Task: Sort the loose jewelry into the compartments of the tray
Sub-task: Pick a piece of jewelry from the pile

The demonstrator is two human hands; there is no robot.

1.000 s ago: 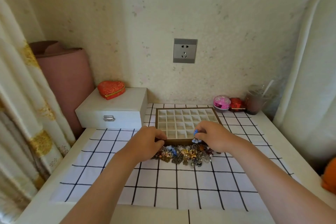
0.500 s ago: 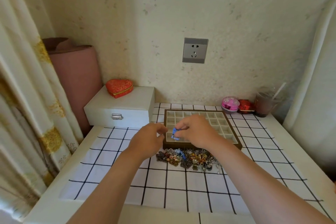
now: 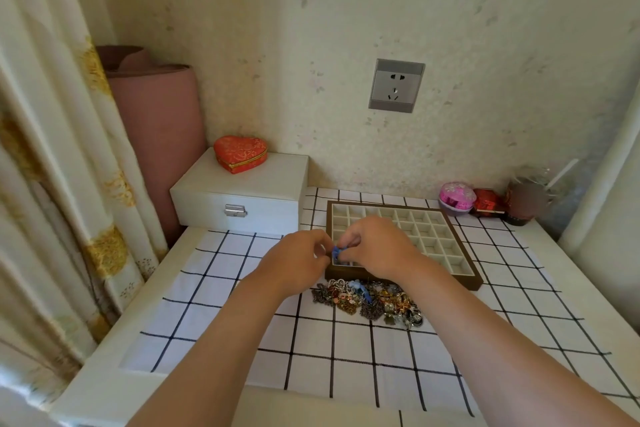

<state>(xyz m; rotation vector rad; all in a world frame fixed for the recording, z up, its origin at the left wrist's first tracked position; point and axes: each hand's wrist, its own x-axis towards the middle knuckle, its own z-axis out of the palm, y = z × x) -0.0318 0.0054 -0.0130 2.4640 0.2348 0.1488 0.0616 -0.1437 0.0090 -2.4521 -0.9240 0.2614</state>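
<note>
A dark-framed tray [image 3: 464, 250] with many small cream compartments lies on the checked cloth. In front of its near edge sits a pile of loose jewelry [image 3: 370, 302], metal charms with some blue pieces. My right hand [image 3: 377, 246] and my left hand [image 3: 298, 263] meet over the tray's near left corner. Both pinch a small blue jewelry piece [image 3: 336, 252] between their fingertips. The compartments that show look unfilled; the hands hide the near left ones.
A white box [image 3: 242, 198] with a red heart-shaped case [image 3: 240, 152] stands at the back left. A pink round case [image 3: 456, 198], a red case [image 3: 488, 204] and a plastic cup [image 3: 524, 201] stand at the back right. Curtains hang at left.
My right hand carried the blue piece from the tray's near right side to its near left corner. My left hand rose from the cloth and joined it on the piece.
</note>
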